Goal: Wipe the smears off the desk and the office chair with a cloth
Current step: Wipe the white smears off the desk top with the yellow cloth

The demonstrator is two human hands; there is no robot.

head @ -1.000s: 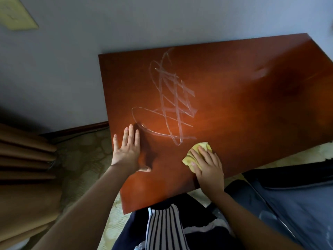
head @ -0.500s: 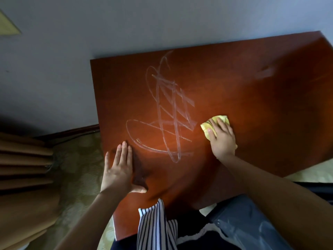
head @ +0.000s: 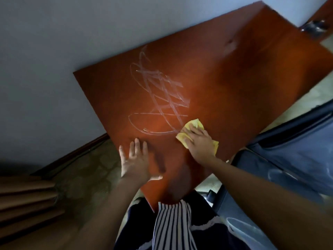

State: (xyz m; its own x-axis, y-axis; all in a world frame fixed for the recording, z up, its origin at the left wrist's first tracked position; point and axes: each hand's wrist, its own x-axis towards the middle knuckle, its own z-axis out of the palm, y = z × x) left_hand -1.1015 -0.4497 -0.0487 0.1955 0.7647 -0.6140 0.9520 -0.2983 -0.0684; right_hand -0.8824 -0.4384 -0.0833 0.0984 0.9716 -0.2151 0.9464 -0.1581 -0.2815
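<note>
The smears [head: 162, 91] on the desk [head: 234, 78] remain largely intact; the right hand [head: 200, 143] presses the yellow cloth [head: 195, 124] flat-fingered at their edge, the left hand [head: 137, 163] flat beside them.

cloth [head: 194, 129] on desk [head: 243, 91], right of smears [head: 160, 94]

Most of the cloth [head: 196, 124] is covered by the right hand [head: 200, 143]; only its yellow edges are seen past the fingertips and beside the wrist. The palm of the left hand [head: 136, 163] is hidden against the surface [head: 234, 91]. The surface's near corner is hidden behind a striped garment [head: 173, 226], and its right side is cut off. A pale mark [head: 231, 45] at its far right is blurred. A metal object [head: 313, 27] beyond is smeared past recognition. A dark blue object [head: 292, 159] at the near right is cut off and cannot be identified.
</note>
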